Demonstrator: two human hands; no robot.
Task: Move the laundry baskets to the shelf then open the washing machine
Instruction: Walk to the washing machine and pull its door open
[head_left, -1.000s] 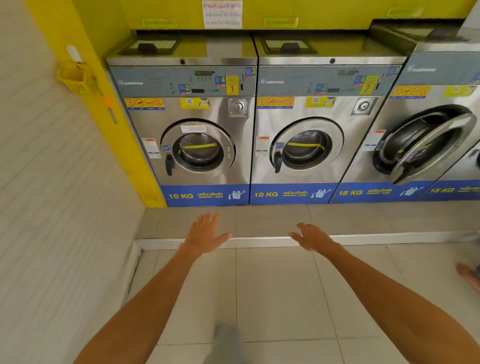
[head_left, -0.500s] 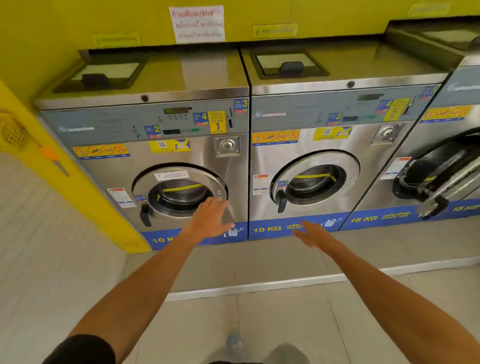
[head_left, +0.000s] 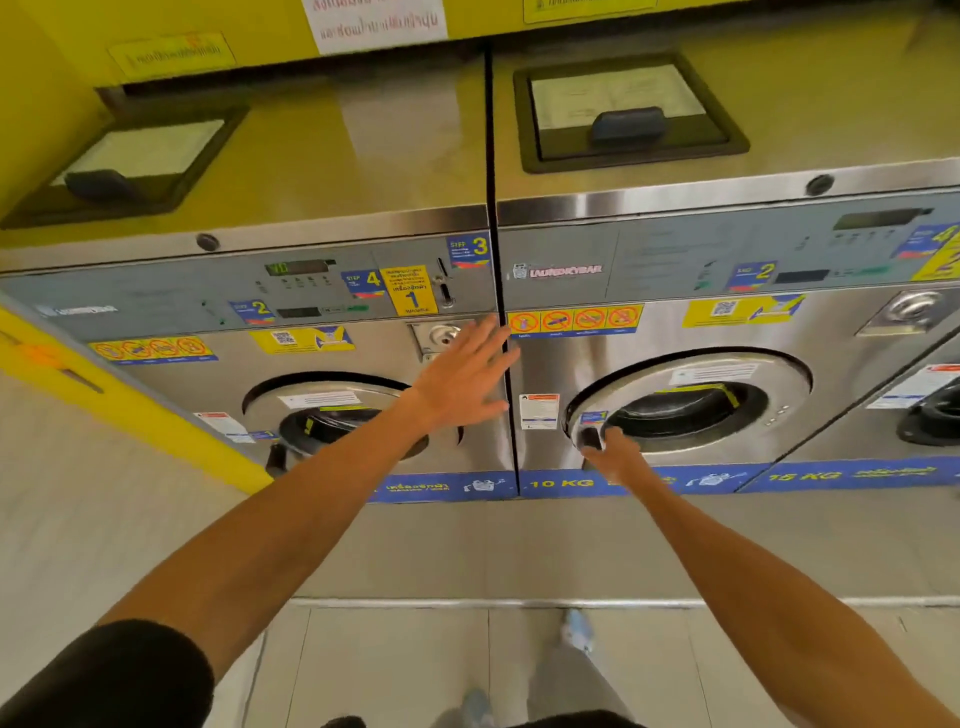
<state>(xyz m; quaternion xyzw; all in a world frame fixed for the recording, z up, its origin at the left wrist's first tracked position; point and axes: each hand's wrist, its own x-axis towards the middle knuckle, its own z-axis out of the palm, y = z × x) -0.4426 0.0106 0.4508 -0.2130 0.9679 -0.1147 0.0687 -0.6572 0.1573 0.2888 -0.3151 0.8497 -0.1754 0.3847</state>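
Two steel 10 KG front-loading washing machines stand side by side. On the right machine (head_left: 727, 332), the round door (head_left: 696, 374) is closed. Its black door handle (head_left: 589, 438) sits at the door's left rim. My right hand (head_left: 615, 457) reaches that handle with its fingers curled on it. With fingers spread, my left hand (head_left: 462, 379) lies flat against the front of the left machine (head_left: 332, 358), beside the seam between the two. No laundry basket is in view.
A third, 15 KG machine (head_left: 930, 410) stands at the far right. The machines sit on a raised tiled step (head_left: 467, 551). A yellow pillar (head_left: 130, 415) and a white wall close off the left side. My shoe (head_left: 576, 631) is on the floor below.
I have stepped closer to the machines. My left hand rose onto the left machine's front. My right hand moved up from the blue strip to the right machine's door handle.
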